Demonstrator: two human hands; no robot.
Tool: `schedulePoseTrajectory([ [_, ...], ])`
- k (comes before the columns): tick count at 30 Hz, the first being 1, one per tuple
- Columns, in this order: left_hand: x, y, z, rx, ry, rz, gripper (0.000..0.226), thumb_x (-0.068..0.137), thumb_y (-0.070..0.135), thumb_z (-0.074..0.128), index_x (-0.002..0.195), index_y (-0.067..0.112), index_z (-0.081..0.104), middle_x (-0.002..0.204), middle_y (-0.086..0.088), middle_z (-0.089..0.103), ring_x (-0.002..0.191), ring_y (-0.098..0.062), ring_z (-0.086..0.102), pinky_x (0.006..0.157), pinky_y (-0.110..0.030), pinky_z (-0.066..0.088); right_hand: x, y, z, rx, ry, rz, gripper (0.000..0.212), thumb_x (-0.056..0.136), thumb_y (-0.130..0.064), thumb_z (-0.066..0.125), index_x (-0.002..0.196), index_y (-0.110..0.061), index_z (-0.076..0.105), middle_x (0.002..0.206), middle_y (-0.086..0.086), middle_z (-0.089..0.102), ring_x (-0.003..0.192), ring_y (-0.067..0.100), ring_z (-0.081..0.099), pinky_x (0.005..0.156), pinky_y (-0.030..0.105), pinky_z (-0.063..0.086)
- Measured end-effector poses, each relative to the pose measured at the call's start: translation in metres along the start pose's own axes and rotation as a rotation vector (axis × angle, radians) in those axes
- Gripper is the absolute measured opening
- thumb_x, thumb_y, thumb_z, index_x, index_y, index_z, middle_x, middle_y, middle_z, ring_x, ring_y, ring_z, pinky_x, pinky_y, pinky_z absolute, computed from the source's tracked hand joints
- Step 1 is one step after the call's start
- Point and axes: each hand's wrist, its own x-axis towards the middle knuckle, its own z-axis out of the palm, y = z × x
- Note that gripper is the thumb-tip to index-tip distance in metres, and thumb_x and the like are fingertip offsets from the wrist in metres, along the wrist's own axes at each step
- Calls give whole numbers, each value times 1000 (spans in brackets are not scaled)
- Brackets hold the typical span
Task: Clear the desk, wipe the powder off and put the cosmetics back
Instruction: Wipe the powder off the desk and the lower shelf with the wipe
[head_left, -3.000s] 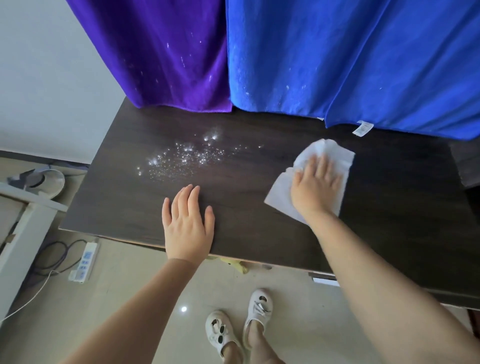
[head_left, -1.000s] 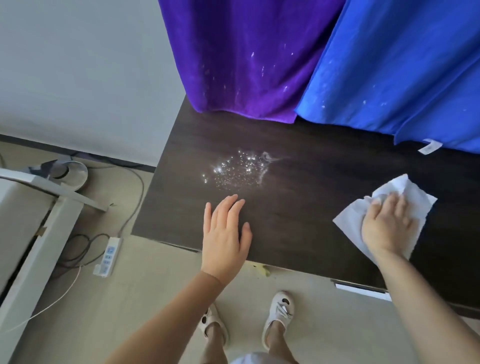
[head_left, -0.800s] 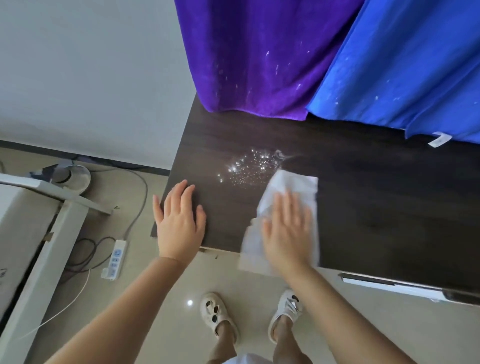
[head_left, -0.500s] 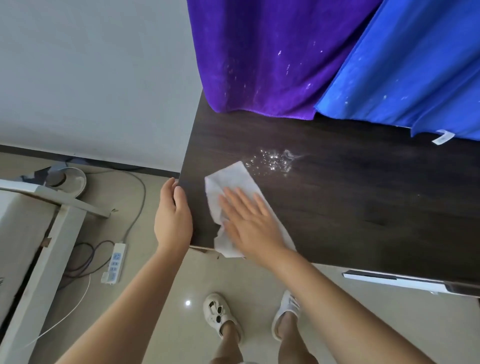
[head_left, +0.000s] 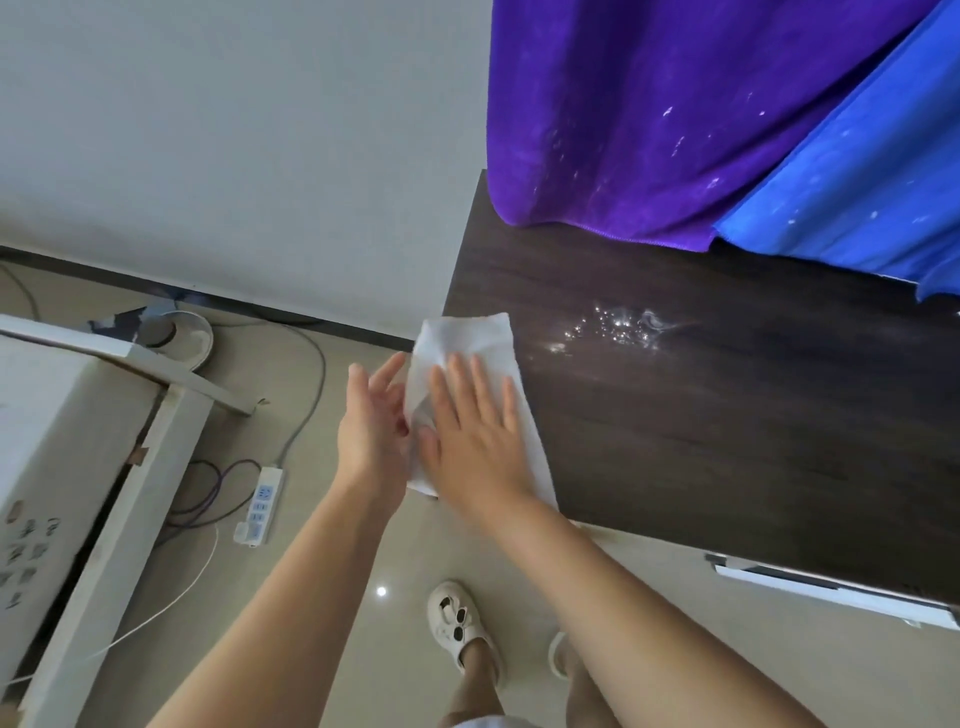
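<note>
Tissue (head_left: 470, 338) lies at the desk's (head_left: 727, 441) left edge, pinned flat under the right hand (head_left: 475, 436). That hand is spread wide, palm down, fingers (head_left: 460, 376) pointing toward 12 o'clock; it presses the sheet and grasps nothing. From the palm, the white sheet runs out past the fingertips toward 12 and shows again at 4 o'clock beside the wrist, so its long axis goes roughly 12 to 5, near parallel with the desk's left edge. Its far end is squarish and sits on the dark wood; its left side hangs off the edge, over the floor.

Left hand (head_left: 371, 431) waits off the desk at 9 o'clock from the right one, palm turned up and slightly cupped, fingers loose and apart. The tissue's overhanging edge touches or nearly touches its palm; I cannot tell which. It grips nothing.

Powder (head_left: 615, 327) glitters on the wood at 2 o'clock from the right hand, near the tissue's far corner but apart from it. A purple cloth (head_left: 675, 119) and a blue cloth (head_left: 872, 197), both flecked white, hang down onto the desk's back. A power strip (head_left: 260, 504) lies on the floor at 8 o'clock, and a white shoe (head_left: 457, 623) shows below.
</note>
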Motion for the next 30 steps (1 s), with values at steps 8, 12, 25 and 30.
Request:
schedulePoseTrajectory([
  [8,-6,-2,15,134,65,76,39,97,42,26,120,26,52,120,3,58,104,-10,56,88,-26,40,56,53,-9,24,-109,-73,54,98,-38,11,149,-21,4,159,3,1,146,17,-3,117,42,-6],
  [12,-7,-8,30,452,155,233,32,97,32,28,102,24,59,106,5,60,98,-13,55,81,-28,39,-34,73,-2,-36,-56,-260,53,99,-39,12,146,-19,23,154,3,25,144,20,16,116,43,11],
  [25,9,-34,52,1194,376,508,42,94,29,38,132,10,39,129,-8,52,117,-28,47,88,-41,40,5,238,-32,208,3,946,57,98,-34,16,148,-9,5,158,14,3,145,28,3,117,51,4],
  [30,10,-32,56,1233,401,481,41,95,30,36,131,12,38,129,-7,52,117,-27,46,85,-40,39,85,120,-18,96,-57,268,60,98,-41,21,148,-15,0,158,9,-3,146,23,-6,115,47,-7],
])
